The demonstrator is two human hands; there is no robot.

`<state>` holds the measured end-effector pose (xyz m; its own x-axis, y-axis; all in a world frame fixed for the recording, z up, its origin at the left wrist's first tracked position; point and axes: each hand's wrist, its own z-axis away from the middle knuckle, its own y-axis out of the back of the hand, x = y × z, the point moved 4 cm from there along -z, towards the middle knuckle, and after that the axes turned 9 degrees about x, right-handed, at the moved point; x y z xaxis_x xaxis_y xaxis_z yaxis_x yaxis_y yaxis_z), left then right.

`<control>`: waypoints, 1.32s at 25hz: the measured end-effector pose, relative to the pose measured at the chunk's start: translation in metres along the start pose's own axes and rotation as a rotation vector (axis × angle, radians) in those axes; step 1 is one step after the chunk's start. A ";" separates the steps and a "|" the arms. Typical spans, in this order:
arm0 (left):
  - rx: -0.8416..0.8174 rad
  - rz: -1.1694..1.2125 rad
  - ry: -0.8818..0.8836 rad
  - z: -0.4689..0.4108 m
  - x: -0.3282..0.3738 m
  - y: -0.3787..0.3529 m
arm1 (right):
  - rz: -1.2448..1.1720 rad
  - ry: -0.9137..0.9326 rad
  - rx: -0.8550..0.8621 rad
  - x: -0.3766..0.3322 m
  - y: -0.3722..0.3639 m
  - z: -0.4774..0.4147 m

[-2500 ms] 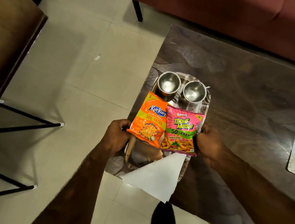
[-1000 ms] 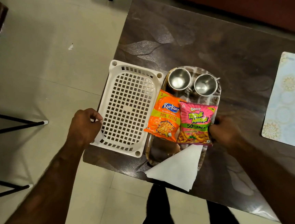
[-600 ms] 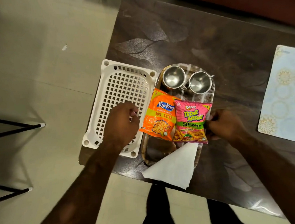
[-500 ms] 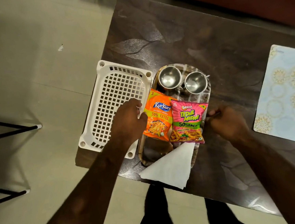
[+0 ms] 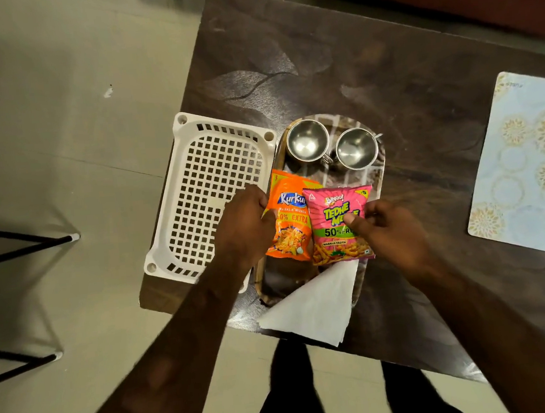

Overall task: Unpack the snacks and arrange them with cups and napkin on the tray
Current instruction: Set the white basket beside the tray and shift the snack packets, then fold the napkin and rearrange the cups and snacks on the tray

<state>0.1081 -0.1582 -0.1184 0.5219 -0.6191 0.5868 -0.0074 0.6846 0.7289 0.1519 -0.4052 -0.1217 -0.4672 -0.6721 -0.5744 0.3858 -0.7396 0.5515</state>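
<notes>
- Head cam: I've got both hands down on the snack packets atop the tray [image 5: 381, 177].
- Left hand [image 5: 245, 228] curled, fingers at the left edge of the orange Kurkure packet [image 5: 290, 218]; can't tell if it's a real pinch.
- Right hand [image 5: 387, 229] loosely curled, thumb on the face of the pink Bingo Tedhe Medhe packet [image 5: 337, 225], just left of its palm.
- Pink overlaps orange's right edge; both long axes run away from me, toward the two steel cups [image 5: 308, 140] beyond my fingertips.
- Napkin [image 5: 316, 304] sits near side, between my wrists, overhanging the tray.
- White basket [image 5: 210, 192] lies under and left of the left hand.
- Next, I reckon: square up the packets; each hand's nearer its own.
</notes>
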 end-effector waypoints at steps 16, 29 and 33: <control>0.044 0.076 0.432 0.005 -0.127 0.119 | -0.106 -0.061 -0.119 -0.083 -0.128 0.039; 0.065 -0.202 -0.264 -0.045 0.071 0.035 | 0.185 0.195 0.328 -0.051 0.049 -0.015; -0.015 -0.457 -0.358 -0.072 0.102 -0.003 | 0.366 0.329 0.182 -0.074 0.036 -0.046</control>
<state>0.2226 -0.1956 -0.0859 0.1483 -0.9428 0.2987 0.1642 0.3213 0.9327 0.2372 -0.3836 -0.0873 -0.0415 -0.8827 -0.4682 0.3188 -0.4558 0.8310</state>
